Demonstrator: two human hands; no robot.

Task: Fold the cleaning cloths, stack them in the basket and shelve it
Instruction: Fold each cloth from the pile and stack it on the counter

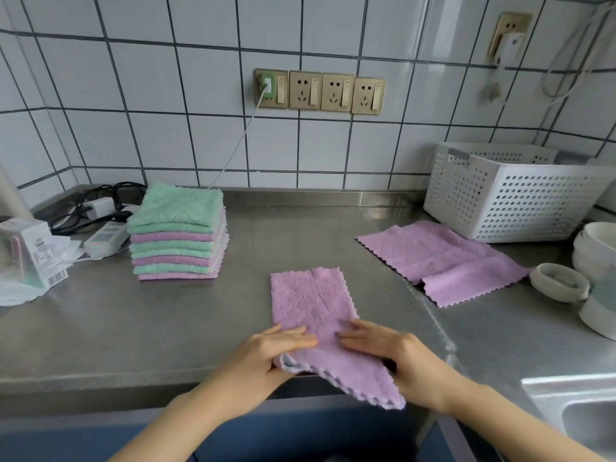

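**Purple cloth half-folded at the counter's edge**

Head view: a purple cloth (pixel 316 315) lies on the steel counter (pixel 133 321), folded into a long strip, with its near corner hanging over the front edge. The left hand (pixel 276 348) grips the cloth's near-left edge, fingers laid nearly straight across the top and the thumb apparently tucked under the fold. The right hand (pixel 383 348) presses down on the cloth's right side with fingers fairly flat; whether its thumb has any fabric is hidden.

A second purple cloth (pixel 443 258) lies spread out to the right, just in front of the white basket (pixel 513 198), which stands against the tiled wall and shows nothing inside from here. A stack of folded cloths (pixel 178 235), green and purple, sits well to the left, beside a power strip (pixel 106 238). White bowls (pixel 596 248) crowd the far right.

The likely trouble: the overhanging corner could drag the strip off the counter if both hands lift together, and soft fabric may slip so the next fold lands crooked. Carrying the tall stack across to the basket could topple it.
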